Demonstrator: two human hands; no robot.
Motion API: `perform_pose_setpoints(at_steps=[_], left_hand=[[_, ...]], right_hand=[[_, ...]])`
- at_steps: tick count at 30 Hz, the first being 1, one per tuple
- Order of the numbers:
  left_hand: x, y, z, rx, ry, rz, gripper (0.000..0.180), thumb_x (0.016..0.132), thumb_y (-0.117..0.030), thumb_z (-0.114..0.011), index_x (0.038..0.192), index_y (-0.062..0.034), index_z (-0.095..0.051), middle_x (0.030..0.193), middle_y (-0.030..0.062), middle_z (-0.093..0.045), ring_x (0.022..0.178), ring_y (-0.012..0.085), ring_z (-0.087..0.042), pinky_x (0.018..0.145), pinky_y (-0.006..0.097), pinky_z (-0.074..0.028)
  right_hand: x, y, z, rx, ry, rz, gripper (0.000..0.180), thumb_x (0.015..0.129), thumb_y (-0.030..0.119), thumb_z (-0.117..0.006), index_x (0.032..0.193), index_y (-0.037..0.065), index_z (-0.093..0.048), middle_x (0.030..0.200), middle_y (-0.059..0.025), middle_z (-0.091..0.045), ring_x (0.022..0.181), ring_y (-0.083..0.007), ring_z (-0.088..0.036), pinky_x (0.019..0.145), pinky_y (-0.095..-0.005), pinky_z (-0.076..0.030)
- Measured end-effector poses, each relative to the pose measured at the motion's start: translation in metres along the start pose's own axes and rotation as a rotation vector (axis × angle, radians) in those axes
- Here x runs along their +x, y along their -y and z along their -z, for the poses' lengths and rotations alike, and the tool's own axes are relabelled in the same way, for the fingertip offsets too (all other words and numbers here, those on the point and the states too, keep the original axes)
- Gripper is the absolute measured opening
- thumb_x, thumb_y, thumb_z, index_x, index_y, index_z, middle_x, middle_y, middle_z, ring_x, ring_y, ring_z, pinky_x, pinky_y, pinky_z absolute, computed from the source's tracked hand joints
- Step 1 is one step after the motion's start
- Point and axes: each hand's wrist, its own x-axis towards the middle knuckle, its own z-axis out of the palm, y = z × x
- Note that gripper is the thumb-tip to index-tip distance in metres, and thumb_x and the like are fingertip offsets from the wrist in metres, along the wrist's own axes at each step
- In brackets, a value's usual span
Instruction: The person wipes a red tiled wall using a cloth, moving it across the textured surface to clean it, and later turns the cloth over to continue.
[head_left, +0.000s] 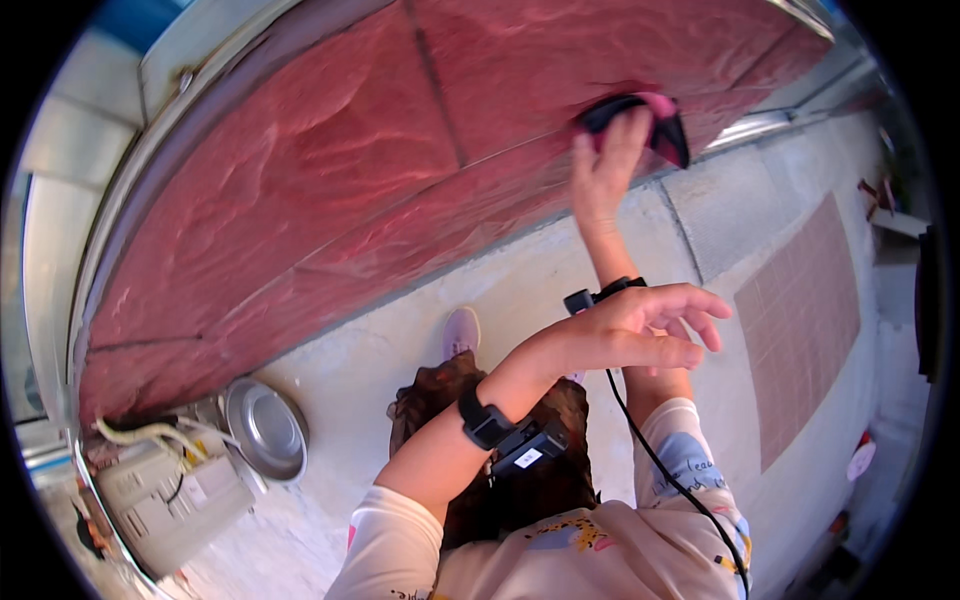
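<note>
My right hand (607, 160) reaches up and presses a black and pink scrubbing brush (640, 118) against the red stone wall (330, 180). The fingers are wrapped over the brush. My left hand (640, 328) hovers in front of my body, below the right forearm, fingers spread and holding nothing. Both wrists carry black bands; a small black device (527, 450) hangs from the left one, and a black cable (660, 460) runs down from the right wrist.
A pale concrete floor (360, 370) lies below the wall, with a patch of pinkish tiles (800, 320) to the right. A metal bowl (266, 428) and a grey box with cables (170, 495) sit at the lower left. My shoe (461, 332) shows below.
</note>
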Motion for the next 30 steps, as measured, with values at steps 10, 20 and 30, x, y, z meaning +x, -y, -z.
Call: perform_pose_setpoints(at_steps=[10,20,30], left_hand=[[-0.021,-0.018,0.005,0.062,-0.007,-0.039,0.053,0.082,-0.027,-0.070,0.127,-0.0069,-0.051,0.103,0.0050,-0.062,0.086,0.0111,-0.060,0.066,0.026,-0.050],[-0.033,-0.062,-0.028,0.344,0.010,-0.275,0.052,0.082,-0.036,-0.068,0.124,-0.0078,-0.053,0.099,0.0030,-0.065,0.084,0.0157,-0.062,0.067,0.031,-0.051],[-0.076,-0.082,-0.075,0.815,-0.137,-0.533,0.031,0.080,-0.022,-0.063,0.100,0.0000,-0.055,0.079,0.0101,-0.057,0.070,0.0286,-0.058,0.059,0.040,-0.046]], right_hand=[[-0.079,0.064,-0.027,1.058,0.327,-1.656,0.066,0.097,0.055,-0.022,0.144,0.009,-0.023,0.147,-0.0155,-0.027,0.134,-0.0411,-0.026,0.098,-0.0708,-0.027],[-0.076,0.199,0.000,1.455,0.571,-1.795,0.073,0.096,0.055,-0.030,0.143,0.001,-0.019,0.148,-0.0209,-0.021,0.135,-0.0406,-0.025,0.107,-0.0598,-0.027],[-0.130,0.228,-0.016,1.373,1.023,-1.703,0.021,0.089,0.000,-0.052,0.109,-0.003,-0.053,0.108,-0.0148,-0.061,0.101,-0.0253,-0.061,0.095,-0.0379,-0.050]])
